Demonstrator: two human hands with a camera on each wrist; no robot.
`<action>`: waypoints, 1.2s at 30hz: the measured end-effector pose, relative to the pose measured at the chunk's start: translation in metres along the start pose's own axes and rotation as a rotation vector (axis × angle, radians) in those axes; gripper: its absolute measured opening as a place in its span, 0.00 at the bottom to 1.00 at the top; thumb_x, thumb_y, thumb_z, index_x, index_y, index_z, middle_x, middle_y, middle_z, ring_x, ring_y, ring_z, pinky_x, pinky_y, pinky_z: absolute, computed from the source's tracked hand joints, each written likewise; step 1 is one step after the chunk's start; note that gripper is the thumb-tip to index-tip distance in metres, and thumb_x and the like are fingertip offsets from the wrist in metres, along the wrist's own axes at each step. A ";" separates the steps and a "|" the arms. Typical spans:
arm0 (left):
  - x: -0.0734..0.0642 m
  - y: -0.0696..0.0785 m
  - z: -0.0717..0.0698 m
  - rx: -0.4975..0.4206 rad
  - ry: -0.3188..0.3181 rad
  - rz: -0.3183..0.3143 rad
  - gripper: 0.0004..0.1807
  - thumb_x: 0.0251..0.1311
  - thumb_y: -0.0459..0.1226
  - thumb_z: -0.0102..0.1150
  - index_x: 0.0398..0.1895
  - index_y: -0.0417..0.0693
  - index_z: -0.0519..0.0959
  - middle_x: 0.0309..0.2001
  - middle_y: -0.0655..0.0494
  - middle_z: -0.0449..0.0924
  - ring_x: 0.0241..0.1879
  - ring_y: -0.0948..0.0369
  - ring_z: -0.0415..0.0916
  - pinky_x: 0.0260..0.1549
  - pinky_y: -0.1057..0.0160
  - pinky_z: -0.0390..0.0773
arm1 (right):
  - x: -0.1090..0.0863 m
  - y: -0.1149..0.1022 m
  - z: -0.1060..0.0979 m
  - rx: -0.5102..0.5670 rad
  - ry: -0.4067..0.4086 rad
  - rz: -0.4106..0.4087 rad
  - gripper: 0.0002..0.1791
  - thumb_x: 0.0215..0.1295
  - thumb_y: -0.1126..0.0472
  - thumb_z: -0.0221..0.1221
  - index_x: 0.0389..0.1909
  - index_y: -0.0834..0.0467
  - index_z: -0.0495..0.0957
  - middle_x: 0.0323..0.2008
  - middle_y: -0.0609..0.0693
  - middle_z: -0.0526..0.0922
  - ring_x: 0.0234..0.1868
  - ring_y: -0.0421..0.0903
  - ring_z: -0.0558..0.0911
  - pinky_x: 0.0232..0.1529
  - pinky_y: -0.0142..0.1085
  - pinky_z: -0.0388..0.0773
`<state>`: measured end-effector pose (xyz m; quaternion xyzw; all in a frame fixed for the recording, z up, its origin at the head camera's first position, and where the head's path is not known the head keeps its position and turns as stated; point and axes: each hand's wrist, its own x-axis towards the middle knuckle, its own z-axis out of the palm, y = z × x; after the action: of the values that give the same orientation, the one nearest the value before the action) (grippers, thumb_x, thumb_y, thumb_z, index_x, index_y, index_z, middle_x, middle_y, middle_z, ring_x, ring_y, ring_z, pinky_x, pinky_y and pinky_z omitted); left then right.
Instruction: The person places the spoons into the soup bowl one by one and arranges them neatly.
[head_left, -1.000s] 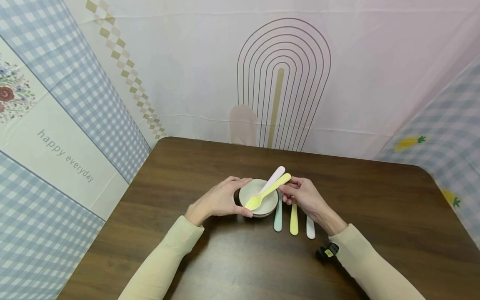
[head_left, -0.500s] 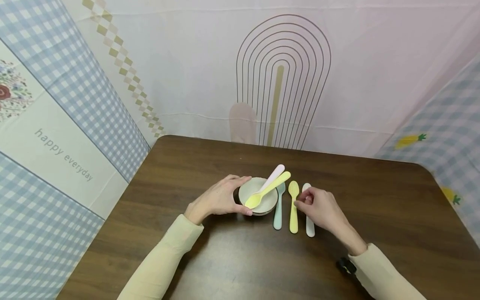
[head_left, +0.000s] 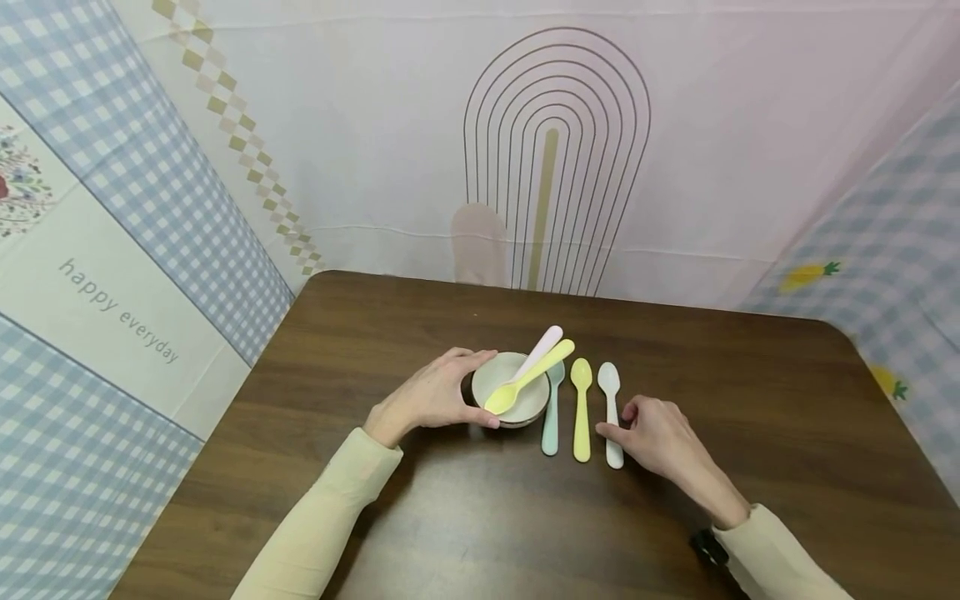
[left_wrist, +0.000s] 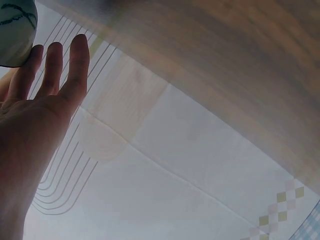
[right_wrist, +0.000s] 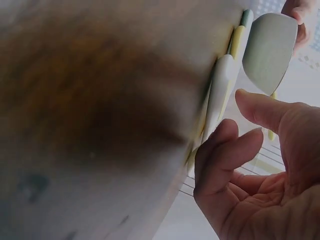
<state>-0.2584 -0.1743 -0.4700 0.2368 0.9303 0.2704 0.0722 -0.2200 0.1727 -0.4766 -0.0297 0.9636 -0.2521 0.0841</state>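
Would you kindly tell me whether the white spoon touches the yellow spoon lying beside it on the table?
Apart: the head view shows dark tabletop between the white spoon and the yellow spoon, at both ends.

Table (head_left: 450, 517): wood-look, smooth, semi-gloss w/ pale sheen. Spoons (head_left: 582, 417): prob. plastic, smooth, satin. Bowl (head_left: 492, 375): glazed ceramic, apprx., smooth inside. Backdrop (head_left: 375, 125): cloth, matt, lightly creased. Sleeves (head_left: 322, 508): soft matt cloth.

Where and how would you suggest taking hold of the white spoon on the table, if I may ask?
I would probably pinch the white spoon across its slim handle, coming from the right, where the right hand is; a yellow spoon lies to its left.
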 end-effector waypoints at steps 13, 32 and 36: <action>0.000 0.000 0.000 -0.001 0.003 0.011 0.59 0.51 0.61 0.83 0.84 0.52 0.68 0.78 0.53 0.77 0.78 0.52 0.70 0.75 0.45 0.76 | -0.004 0.003 0.002 -0.007 -0.020 0.009 0.20 0.66 0.47 0.74 0.28 0.58 0.80 0.21 0.46 0.74 0.25 0.44 0.73 0.27 0.36 0.67; -0.001 0.002 -0.003 0.004 -0.004 0.009 0.58 0.51 0.62 0.83 0.84 0.53 0.68 0.79 0.54 0.75 0.79 0.52 0.70 0.75 0.45 0.76 | -0.003 0.004 0.001 0.080 -0.087 0.067 0.20 0.68 0.46 0.73 0.28 0.57 0.80 0.15 0.46 0.79 0.17 0.42 0.80 0.24 0.37 0.73; -0.002 0.001 -0.002 -0.001 -0.004 0.005 0.59 0.51 0.62 0.83 0.84 0.52 0.68 0.79 0.54 0.75 0.78 0.52 0.70 0.75 0.45 0.76 | -0.004 0.004 0.004 0.075 -0.091 0.066 0.20 0.69 0.48 0.72 0.25 0.56 0.80 0.15 0.46 0.79 0.17 0.42 0.80 0.23 0.36 0.73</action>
<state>-0.2568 -0.1759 -0.4678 0.2397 0.9294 0.2707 0.0736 -0.2156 0.1744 -0.4814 -0.0060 0.9491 -0.2836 0.1370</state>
